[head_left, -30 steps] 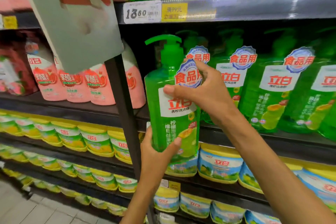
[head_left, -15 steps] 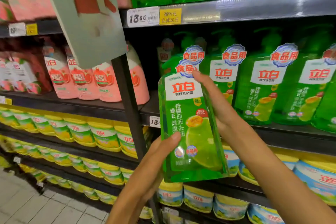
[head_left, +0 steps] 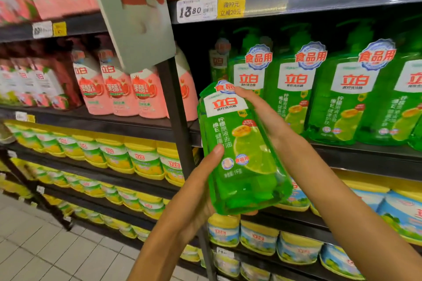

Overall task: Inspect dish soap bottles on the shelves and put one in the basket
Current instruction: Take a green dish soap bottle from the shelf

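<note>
A green dish soap bottle [head_left: 239, 148] with a white and red label is tilted back in front of the shelves, its front label facing me. My left hand [head_left: 196, 194] holds its lower left side and base, thumb lying across the label. My right hand [head_left: 265, 114] grips its upper right side near the neck. The pump top is hidden behind the bottle. No basket is in view.
More green bottles [head_left: 294, 96] stand in a row on the shelf [head_left: 365, 155] behind. Pink bottles [head_left: 116, 91] fill the left bay, yellow-capped tubs [head_left: 141, 157] the shelves below. A dark upright post [head_left: 175, 107] divides the bays. A hanging sign [head_left: 134, 13] sits above left. Tiled floor lies at lower left.
The bottle went from upright to tilted back and came closer to me and lower. Both hands kept hold of it, and my left thumb shifted onto the label.
</note>
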